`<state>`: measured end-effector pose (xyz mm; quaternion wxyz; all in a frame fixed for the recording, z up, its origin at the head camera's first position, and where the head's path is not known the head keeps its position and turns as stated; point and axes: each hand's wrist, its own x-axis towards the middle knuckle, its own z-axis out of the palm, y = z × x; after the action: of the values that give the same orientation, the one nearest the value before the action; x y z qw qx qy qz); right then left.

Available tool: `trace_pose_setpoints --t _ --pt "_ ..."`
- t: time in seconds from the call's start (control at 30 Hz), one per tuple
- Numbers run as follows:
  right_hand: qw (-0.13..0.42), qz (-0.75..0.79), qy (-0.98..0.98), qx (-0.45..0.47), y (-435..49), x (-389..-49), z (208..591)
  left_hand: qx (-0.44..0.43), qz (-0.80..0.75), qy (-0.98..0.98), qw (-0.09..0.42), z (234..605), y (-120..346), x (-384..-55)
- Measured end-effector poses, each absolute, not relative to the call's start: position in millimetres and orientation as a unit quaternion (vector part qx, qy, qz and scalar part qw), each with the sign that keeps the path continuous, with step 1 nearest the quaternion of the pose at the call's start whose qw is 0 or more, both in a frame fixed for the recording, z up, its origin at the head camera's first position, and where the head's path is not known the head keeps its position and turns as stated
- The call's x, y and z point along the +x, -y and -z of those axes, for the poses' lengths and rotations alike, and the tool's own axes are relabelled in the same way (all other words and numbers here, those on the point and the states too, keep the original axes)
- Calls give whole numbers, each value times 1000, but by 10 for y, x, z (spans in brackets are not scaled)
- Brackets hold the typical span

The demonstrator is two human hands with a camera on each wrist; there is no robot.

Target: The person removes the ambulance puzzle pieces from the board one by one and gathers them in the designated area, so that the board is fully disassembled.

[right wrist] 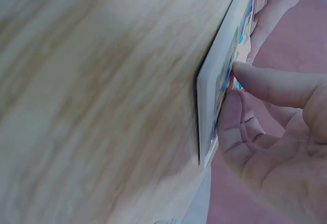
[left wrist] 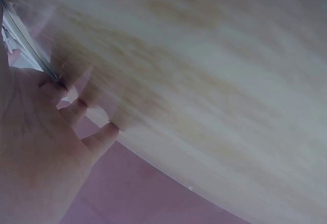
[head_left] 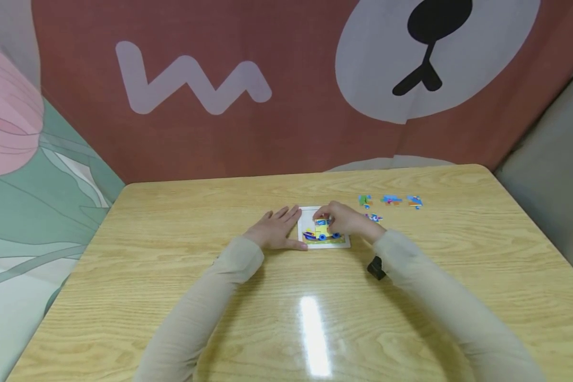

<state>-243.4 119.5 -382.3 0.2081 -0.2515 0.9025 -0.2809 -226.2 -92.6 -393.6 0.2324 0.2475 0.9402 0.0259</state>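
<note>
A jigsaw puzzle in a white frame (head_left: 347,245) lies on the wooden table, its lower part filled with a yellow-and-blue vehicle picture. My left hand (head_left: 279,231) rests flat with spread fingers along the frame's left side, thumb on the lower left corner. In the left wrist view the fingertips of that left hand (left wrist: 46,127) meet the tabletop. Over the right part of the puzzle, my right hand (head_left: 345,218) has curled fingers. The right wrist view shows its thumb and fingers (right wrist: 245,132) pinching a small colourful puzzle piece (right wrist: 236,84) right at the picture surface.
Loose puzzle pieces lie right of the frame: a green one (head_left: 365,200), a blue-and-pink one (head_left: 391,200), a blue-and-orange one (head_left: 415,201) and a purple one (head_left: 374,217). A small black object (head_left: 376,268) sits by the right sleeve. A patterned curtain (head_left: 219,143) hangs behind the table.
</note>
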Motion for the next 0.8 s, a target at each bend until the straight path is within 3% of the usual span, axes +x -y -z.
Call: trace_pose_setpoints --t 0.8 --pt "197 320 -898 -229 -1248 -2408 3829 252 -28 -940 229 3924 926 -2266"
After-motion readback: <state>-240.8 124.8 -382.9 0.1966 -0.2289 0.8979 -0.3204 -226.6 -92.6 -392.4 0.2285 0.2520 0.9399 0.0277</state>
